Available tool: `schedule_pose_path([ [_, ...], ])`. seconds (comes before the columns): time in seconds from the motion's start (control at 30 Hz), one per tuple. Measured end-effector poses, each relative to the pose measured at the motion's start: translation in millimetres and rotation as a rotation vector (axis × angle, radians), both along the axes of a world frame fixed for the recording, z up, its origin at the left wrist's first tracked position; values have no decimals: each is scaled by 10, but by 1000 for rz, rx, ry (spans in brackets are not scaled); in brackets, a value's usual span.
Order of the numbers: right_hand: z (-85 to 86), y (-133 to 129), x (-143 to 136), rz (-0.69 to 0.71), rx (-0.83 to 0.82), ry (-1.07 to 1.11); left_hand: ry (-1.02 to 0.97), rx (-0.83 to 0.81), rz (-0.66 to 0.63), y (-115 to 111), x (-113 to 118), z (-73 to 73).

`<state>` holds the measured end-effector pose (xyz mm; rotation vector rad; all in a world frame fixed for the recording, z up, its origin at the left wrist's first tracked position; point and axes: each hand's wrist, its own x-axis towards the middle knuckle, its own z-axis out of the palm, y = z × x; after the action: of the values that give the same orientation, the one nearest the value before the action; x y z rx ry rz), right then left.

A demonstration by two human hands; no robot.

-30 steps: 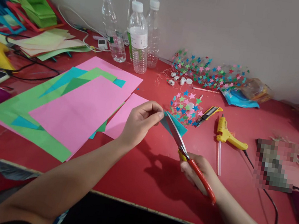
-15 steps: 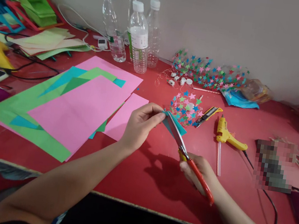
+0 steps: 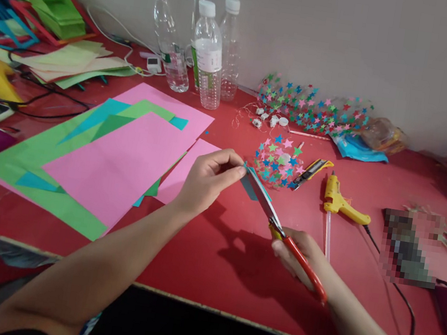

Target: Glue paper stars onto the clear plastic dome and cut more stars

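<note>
My left hand [image 3: 215, 182] pinches a corner of a small teal piece of paper [image 3: 251, 187] between thumb and fingers, above the red table. My right hand [image 3: 298, 257] is wrapped round the red handles of a pair of scissors [image 3: 263, 197]. The blades point up and left and lie along the teal paper, their tips close to my left fingertips. Just beyond the paper stands a clear plastic piece covered in colourful stars [image 3: 277, 161]. To the left, a pink sheet [image 3: 122, 169] lies on top of green and teal sheets [image 3: 10, 158].
Several plastic bottles [image 3: 208, 59] stand by the wall. A yellow glue gun [image 3: 338, 201], its cord trailing right, and a utility knife [image 3: 310, 173] lie right of my hands. A star-covered bottle [image 3: 312, 108] lies at the back. The table edge [image 3: 202, 307] runs close in front.
The scissors have turned slightly and my right hand has shifted a little right. Less of the teal paper shows beyond the blades, with more below them. My left hand keeps its pinch.
</note>
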<state>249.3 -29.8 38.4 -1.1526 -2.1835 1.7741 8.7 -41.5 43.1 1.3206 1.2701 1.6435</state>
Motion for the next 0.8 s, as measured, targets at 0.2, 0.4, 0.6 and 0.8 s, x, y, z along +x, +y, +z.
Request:
schedule_pose_path([
  [0.2, 11, -8, -3, -9, 4, -14, 22, 2, -9, 8, -26, 19],
  [0.4, -40, -2, 1, -13, 19, -28, 18, 0, -22, 14, -33, 14],
  [0.6, -62, 8, -10, -21, 13, -5, -18, 20, -44, 21, -26, -5],
  [0.8, -52, 13, 7, 0, 7, 2, -30, 52, -9, 24, -16, -22],
])
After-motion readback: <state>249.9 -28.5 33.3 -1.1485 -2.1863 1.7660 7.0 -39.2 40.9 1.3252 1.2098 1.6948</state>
